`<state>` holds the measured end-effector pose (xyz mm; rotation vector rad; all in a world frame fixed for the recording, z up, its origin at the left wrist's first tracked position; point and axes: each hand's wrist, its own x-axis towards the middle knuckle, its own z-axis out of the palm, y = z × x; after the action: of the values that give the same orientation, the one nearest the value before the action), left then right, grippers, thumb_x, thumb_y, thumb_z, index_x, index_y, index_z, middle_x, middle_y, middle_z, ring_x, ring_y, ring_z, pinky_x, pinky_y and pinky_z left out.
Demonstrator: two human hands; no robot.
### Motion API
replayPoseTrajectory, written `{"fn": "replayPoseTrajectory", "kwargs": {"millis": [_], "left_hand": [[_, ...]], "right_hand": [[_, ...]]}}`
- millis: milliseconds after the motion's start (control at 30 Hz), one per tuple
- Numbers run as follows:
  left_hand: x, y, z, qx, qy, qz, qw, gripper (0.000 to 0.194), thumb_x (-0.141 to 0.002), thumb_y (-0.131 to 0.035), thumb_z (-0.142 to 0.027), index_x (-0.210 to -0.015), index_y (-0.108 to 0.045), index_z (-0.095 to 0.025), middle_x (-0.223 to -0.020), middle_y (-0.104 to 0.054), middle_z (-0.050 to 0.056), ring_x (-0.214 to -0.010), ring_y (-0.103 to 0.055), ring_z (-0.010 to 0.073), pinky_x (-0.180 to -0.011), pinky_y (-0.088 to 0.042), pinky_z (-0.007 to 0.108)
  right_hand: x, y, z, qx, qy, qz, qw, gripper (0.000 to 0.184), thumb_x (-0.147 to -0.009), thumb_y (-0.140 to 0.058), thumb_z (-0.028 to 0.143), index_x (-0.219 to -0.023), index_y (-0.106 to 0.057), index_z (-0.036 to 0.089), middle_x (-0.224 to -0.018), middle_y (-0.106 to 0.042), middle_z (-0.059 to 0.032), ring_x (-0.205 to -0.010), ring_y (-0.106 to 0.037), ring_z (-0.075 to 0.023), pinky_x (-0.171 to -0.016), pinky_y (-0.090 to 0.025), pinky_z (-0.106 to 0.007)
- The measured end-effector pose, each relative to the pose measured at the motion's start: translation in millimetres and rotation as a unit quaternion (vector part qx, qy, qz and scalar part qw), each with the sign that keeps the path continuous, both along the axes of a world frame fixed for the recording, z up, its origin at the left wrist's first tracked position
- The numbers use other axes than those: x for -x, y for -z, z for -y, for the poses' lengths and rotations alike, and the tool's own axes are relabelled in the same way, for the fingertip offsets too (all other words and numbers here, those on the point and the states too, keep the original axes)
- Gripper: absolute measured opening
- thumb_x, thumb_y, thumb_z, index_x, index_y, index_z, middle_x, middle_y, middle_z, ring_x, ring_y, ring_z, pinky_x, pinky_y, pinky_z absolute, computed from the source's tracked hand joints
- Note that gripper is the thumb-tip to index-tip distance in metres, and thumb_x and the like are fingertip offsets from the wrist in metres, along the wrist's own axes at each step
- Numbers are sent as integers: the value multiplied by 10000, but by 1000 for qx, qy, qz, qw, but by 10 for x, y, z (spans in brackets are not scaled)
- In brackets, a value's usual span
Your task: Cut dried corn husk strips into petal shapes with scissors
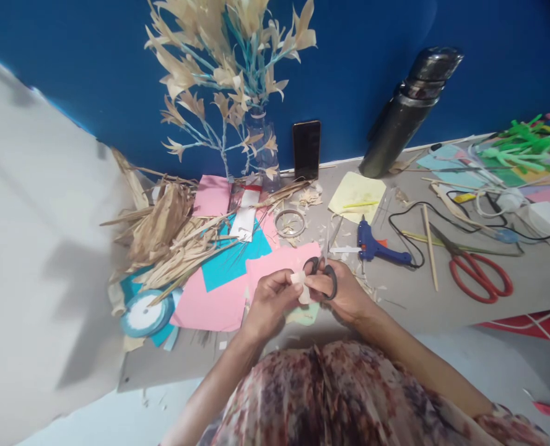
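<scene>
Near the table's front edge, my left hand (pixel 274 294) pinches a small pale piece of dried husk (pixel 301 287) between thumb and fingers. My right hand (pixel 344 290) has a pair of small black-handled scissors (pixel 331 282) hooked on its fingers, blades pointing away from me. The right thumb and fingertips also touch the husk piece. Beneath both hands lie pink paper sheets (pixel 266 263) and a pale green slip (pixel 303 314). Just beyond the right hand rests a blue glue gun (pixel 372 244).
Dried husks (pixel 163 229) and a blue ribbon spool (pixel 147 313) lie at left. Behind stand a vase of husk flowers (pixel 259 142), a phone (pixel 306 150) and a dark flask (pixel 409 111). A tape roll (pixel 290 212) lies mid-table; red-handled scissors (pixel 479 275) and a black cord (pixel 442 214) lie right.
</scene>
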<state>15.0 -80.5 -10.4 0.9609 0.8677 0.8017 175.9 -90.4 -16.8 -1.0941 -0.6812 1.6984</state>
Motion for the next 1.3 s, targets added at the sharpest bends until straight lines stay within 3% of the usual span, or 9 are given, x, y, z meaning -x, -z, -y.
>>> {"fn": "replayPoseTrajectory", "kwargs": {"millis": [167,300,400,667,900,1033,1133,1300], "left_hand": [[-6,-12,-2,9,5,-14,1000,211,-808,-706,-293,-716,-622,-122,-676,-674,56,-627,-593,138,-602,-430,235],[-82,36,23,74,-36,94,992,215,-748,-757,-276,-708,-599,-136,-643,-628,10,-581,-582,125,-597,-464,249],[-106,63,31,98,-51,122,986,238,-709,-790,-276,-706,-597,-137,-638,-608,-8,-561,-574,116,-596,-479,255],[-23,-5,-26,4,20,9,1000,236,-812,-708,-299,-679,-621,-124,-628,-663,44,-579,-572,125,-597,-427,238],[-31,148,13,56,-8,56,997,212,-735,-782,-283,-705,-635,-134,-659,-641,9,-617,-617,142,-645,-472,264],[-34,132,14,92,-18,99,991,250,-705,-808,-309,-708,-632,-132,-664,-646,13,-585,-613,136,-631,-490,274],[-37,72,-1,94,-15,108,990,249,-721,-792,-318,-714,-625,-135,-647,-652,24,-561,-604,142,-594,-480,271],[-52,-9,-7,52,-25,26,998,249,-749,-768,-310,-662,-622,-128,-593,-646,34,-552,-564,124,-581,-442,241]], "right_hand": [[27,9,14,2,13,35,999,219,-604,-770,225,-748,-619,159,-515,-535,55,-444,-467,-93,-421,-334,-195],[79,24,15,14,28,-62,998,231,-582,-771,219,-733,-605,166,-541,-502,68,-454,-438,-79,-430,-339,-191],[87,34,8,23,22,-113,993,235,-584,-782,228,-719,-599,166,-546,-469,74,-450,-402,-65,-428,-314,-187],[7,34,-9,0,-2,3,1000,220,-624,-792,258,-748,-640,159,-532,-505,59,-455,-439,-85,-425,-321,-196],[52,98,-22,36,-9,-141,989,191,-602,-779,178,-719,-630,153,-591,-519,48,-500,-456,-78,-454,-352,-183],[14,126,-41,37,-31,-183,982,190,-610,-785,191,-706,-628,147,-577,-506,47,-480,-411,-68,-458,-346,-190],[-25,110,-40,5,-41,-146,988,197,-655,-783,248,-728,-636,139,-560,-479,53,-477,-399,-67,-460,-340,-191],[-36,50,-18,-8,-37,3,999,250,-631,-794,273,-787,-637,157,-562,-532,49,-482,-449,-89,-447,-338,-192]]}}
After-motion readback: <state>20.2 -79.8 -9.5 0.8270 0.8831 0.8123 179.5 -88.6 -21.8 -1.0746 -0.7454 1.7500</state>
